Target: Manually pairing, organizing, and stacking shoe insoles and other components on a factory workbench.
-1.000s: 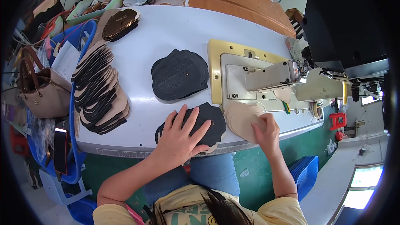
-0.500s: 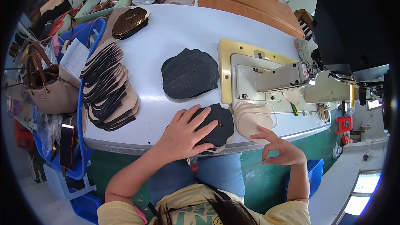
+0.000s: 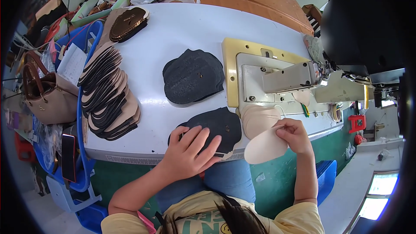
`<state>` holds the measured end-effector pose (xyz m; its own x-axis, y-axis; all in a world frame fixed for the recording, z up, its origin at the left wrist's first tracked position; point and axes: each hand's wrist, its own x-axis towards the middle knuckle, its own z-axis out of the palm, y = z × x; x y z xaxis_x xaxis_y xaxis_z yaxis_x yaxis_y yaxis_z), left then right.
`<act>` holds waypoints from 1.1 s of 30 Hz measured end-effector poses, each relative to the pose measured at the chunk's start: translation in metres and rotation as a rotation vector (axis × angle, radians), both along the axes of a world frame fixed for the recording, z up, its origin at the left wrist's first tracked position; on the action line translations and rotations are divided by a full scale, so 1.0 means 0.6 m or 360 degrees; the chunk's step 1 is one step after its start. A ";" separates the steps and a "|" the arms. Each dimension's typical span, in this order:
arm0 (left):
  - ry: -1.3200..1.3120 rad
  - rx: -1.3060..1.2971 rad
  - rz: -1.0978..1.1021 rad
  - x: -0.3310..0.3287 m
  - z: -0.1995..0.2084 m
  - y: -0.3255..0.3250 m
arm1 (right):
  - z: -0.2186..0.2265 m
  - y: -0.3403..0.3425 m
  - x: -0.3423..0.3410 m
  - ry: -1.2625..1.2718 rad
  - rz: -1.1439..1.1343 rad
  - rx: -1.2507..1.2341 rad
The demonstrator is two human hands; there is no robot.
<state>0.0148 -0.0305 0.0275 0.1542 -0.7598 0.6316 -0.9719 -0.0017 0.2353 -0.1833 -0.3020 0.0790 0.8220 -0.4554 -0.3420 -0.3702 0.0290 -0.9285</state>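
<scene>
Pale piece (image 3: 265,148) lifted since earlier frame: right hand (image 3: 295,136) pinches it over near table edge (image 3: 138,159), near side of pale stack (image 3: 256,119); apparently one separated. Left hand (image 3: 187,152) loosely spread, fingers on near black stack (image 3: 223,125).

We are wearing a pale yellow T-shirt (image 3: 201,200) with short, loose sleeves (image 3: 299,219); green block lettering (image 3: 195,226) and a yellow smiley (image 3: 226,229) are decorating its front. Below, we are wearing blue trousers (image 3: 229,178).

the left grip (image 3: 189,152) partly hides the nearer black piece (image 3: 226,125).
</scene>
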 end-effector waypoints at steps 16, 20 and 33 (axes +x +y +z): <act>0.0209 -0.0040 0.0172 -0.028 -0.045 0.038 | -0.028 0.084 0.136 -0.0050 -0.0067 0.0055; 0.0207 -0.0066 0.0183 -0.030 -0.053 0.036 | -0.034 0.095 0.150 0.0048 0.0022 -0.0019; 0.0204 -0.0009 0.0208 -0.030 -0.050 0.037 | -0.035 0.109 0.156 0.0032 -0.0015 -0.0025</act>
